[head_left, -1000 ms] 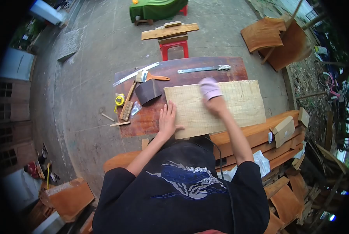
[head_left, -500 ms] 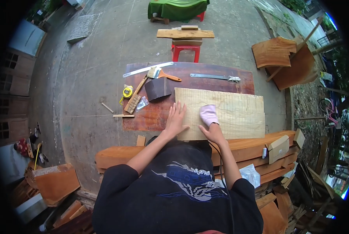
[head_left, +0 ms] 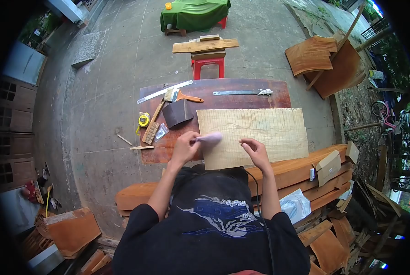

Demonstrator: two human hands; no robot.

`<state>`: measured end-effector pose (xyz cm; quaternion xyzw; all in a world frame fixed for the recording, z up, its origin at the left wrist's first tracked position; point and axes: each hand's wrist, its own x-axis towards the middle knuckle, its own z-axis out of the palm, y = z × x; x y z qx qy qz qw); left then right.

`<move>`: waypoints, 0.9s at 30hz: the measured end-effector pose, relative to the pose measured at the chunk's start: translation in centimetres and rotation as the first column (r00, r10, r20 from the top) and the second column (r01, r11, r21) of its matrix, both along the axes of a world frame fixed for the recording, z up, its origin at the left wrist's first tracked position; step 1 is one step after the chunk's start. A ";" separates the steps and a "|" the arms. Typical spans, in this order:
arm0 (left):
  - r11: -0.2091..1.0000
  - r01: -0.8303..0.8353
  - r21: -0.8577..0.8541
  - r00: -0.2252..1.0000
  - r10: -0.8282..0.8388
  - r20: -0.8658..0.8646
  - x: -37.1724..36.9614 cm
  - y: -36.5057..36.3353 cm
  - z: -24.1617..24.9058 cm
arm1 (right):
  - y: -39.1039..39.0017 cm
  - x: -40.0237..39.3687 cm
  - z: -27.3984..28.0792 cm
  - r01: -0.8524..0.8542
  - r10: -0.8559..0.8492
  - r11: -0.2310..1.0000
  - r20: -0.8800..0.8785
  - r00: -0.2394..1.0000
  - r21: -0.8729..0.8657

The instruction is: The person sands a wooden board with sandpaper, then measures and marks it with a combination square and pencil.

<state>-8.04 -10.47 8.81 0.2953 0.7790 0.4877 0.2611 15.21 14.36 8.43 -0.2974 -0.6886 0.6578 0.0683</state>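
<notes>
My left hand (head_left: pixel 186 147) is closed on one end of a light purple cloth (head_left: pixel 210 138), whose blurred free part points right over the pale wooden board (head_left: pixel 255 133). Above the same board, near its middle, my right hand (head_left: pixel 254 150) has its fingers curled and thumb apart from them, with nothing between them. The board has fine lines across its grain and lies on a reddish-brown tabletop (head_left: pixel 168 149). A dark curved sheet (head_left: pixel 177 113) rests just beyond my left hand.
A paintbrush (head_left: pixel 189 97), a wooden-handled brush (head_left: pixel 152 128), a yellow tape measure (head_left: pixel 144 119) and metal rulers (head_left: pixel 234 92) lie on the tabletop. Thick timber (head_left: pixel 287 172) is close in front of me. Beyond stands a red stool (head_left: pixel 208 64) under planks.
The purple cloth has come off my right hand and is now in my left hand. Both hands have lifted from the board. The whole view has shifted a little.
</notes>
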 end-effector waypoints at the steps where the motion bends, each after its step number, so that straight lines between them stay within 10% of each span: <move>1: 0.999 -0.036 -0.037 0.994 0.032 -0.108 -0.4 -0.6 0.1 | 0.5 0.2 -1.2 0.046 -0.046 0.998 0.018 0.999 0.041; 7: 0.979 -0.179 -0.100 0.887 0.116 -0.447 -1.4 -3.2 -1.9 | 6.3 -7.1 -5.2 0.067 -0.171 0.805 0.122 0.978 0.590; 12: 0.970 -0.221 -0.103 0.907 0.165 -0.388 -0.2 -4.3 -0.6 | 13.4 -14.9 -4.9 -0.095 -0.156 0.456 0.184 0.970 0.885; 17: 0.942 -0.314 -0.123 0.904 0.257 -0.341 1.6 -7.9 -0.8 | 19.0 -17.5 -5.2 -0.334 -0.028 0.285 0.356 0.934 0.898; 27: 0.894 -0.424 -0.146 0.881 0.369 -0.296 3.0 -11.0 -2.5 | 19.9 -19.7 -3.9 -0.402 0.096 0.335 0.393 0.914 0.852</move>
